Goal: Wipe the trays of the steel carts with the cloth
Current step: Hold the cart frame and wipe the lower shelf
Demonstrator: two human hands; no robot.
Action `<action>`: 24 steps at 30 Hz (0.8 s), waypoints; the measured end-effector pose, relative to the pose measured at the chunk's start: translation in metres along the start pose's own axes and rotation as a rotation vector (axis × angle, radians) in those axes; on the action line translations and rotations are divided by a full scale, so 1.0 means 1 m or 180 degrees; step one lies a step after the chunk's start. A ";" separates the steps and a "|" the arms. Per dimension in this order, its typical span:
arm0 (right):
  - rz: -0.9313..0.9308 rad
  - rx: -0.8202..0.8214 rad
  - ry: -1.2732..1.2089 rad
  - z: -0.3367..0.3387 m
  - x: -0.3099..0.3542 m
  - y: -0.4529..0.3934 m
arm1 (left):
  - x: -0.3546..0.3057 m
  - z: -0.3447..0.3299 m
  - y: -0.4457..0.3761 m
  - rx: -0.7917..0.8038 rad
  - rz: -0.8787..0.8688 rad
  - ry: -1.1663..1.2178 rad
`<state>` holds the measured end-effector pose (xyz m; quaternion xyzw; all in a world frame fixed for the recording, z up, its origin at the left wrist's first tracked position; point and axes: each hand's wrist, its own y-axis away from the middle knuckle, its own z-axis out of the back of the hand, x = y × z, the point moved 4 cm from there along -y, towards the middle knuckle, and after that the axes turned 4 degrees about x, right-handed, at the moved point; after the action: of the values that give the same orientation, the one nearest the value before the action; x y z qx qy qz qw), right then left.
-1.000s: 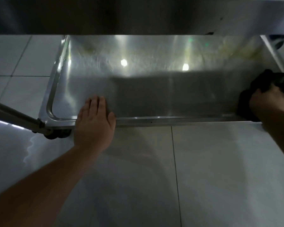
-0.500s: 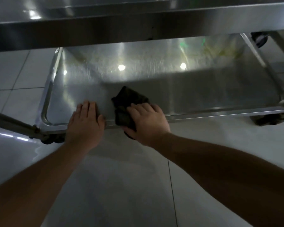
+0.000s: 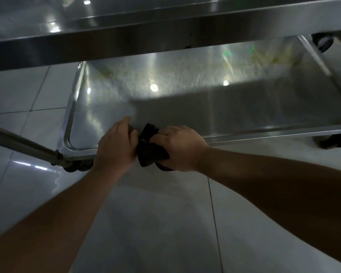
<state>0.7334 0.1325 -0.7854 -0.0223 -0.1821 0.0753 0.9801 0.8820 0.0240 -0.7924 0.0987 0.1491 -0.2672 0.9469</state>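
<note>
Both hands, left hand [image 3: 115, 146] and right hand [image 3: 180, 147], are bunched right together gripping the dark cloth [image 3: 150, 148] over the lower tray's [image 3: 244, 113] front rim.

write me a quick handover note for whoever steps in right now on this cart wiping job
Left hand: grips one end of the dark cloth.
Right hand: grips the other end.
Cloth: bunched between both hands, at the near rim of the lower tray, not spread on it.
Done: cannot tell how much has been wiped.
Left: yellowish smears show at the tray's far side; the upper tray may need wiping too.
</note>
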 end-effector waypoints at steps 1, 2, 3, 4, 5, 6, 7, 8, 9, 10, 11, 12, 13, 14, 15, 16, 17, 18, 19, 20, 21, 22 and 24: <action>0.0027 0.0009 -0.0004 0.000 0.000 0.001 | -0.001 0.001 -0.001 0.0035 -0.0020 -0.0019; 0.0033 0.0035 -0.0025 0.000 0.000 0.002 | -0.001 0.001 -0.002 0.0081 -0.0038 -0.0050; 0.0028 0.0052 -0.0057 0.001 0.001 0.003 | -0.002 0.001 -0.003 0.0133 -0.0044 -0.0088; 0.0018 0.0049 -0.0085 0.002 0.001 0.003 | -0.003 0.001 -0.002 0.0183 -0.0035 -0.0124; -0.0006 0.0045 -0.0123 0.004 0.002 0.004 | -0.004 0.001 -0.001 0.0228 -0.0007 -0.0147; -0.0047 0.0055 -0.0192 0.007 0.004 0.005 | -0.005 0.003 0.003 0.0265 0.0042 -0.0155; -0.0116 0.0080 -0.0289 0.010 0.006 0.007 | -0.006 0.006 0.009 0.0306 0.0081 -0.0169; -0.0216 0.0124 -0.0395 0.014 0.007 0.011 | -0.009 0.010 0.016 0.0361 0.0072 -0.0204; -0.0341 0.0212 -0.0496 0.017 0.009 0.017 | -0.014 0.014 0.024 0.0427 0.0029 -0.0268; -0.0503 0.0354 -0.0600 0.020 0.010 0.024 | -0.019 0.019 0.032 0.0514 -0.0032 -0.0355; -0.0700 0.0538 -0.0704 0.022 0.011 0.034 | -0.024 0.025 0.040 0.0623 -0.0082 -0.0444; -0.0918 0.0732 -0.0783 0.025 0.013 0.045 | -0.030 0.030 0.047 0.0732 -0.0096 -0.0513; -0.1152 0.0910 -0.0830 0.027 0.015 0.058 | -0.036 0.037 0.056 0.0833 -0.0065 -0.0548; -0.1393 0.1070 -0.0842 0.029 0.018 0.072 | -0.043 0.043 0.065 0.0922 0.0004 -0.0560; -0.1642 0.1228 -0.0828 0.033 0.023 0.086 | -0.049 0.050 0.075 0.1014 0.0084 -0.0585; -0.1896 0.1387 -0.0826 0.037 0.030 0.100 | -0.055 0.057 0.087 0.1147 0.0163 -0.0633; -0.2128 0.1539 -0.0841 0.044 0.038 0.115 | -0.061 0.063 0.101 0.1331 0.0258 -0.0685; -0.2307 0.1680 -0.0849 0.051 0.047 0.129 | -0.066 0.071 0.115 0.1542 0.0368 -0.0712; -0.2428 0.1813 -0.0826 0.061 0.058 0.142 | -0.071 0.079 0.130 0.1751 0.0478 -0.0710; -0.2489 0.1927 -0.0768 0.072 0.071 0.153 | -0.076 0.089 0.145 0.1921 0.0566 -0.0702; -0.2500 0.2013 -0.0693 0.086 0.084 0.160 | -0.082 0.102 0.159 0.2047 0.0612 -0.0705; -0.2475 0.2062 -0.0624 0.102 0.098 0.163 | -0.087 0.115 0.173 0.2136 0.0617 -0.0720; -0.2346 0.2146 -0.0557 0.139 0.125 0.161 | -0.097 0.149 0.197 0.2221 0.0620 -0.0710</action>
<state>0.7764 0.3136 -0.6231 0.3674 -0.2249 -0.2194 0.8754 0.9422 0.1955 -0.5996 0.3993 -0.0650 -0.2198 0.8877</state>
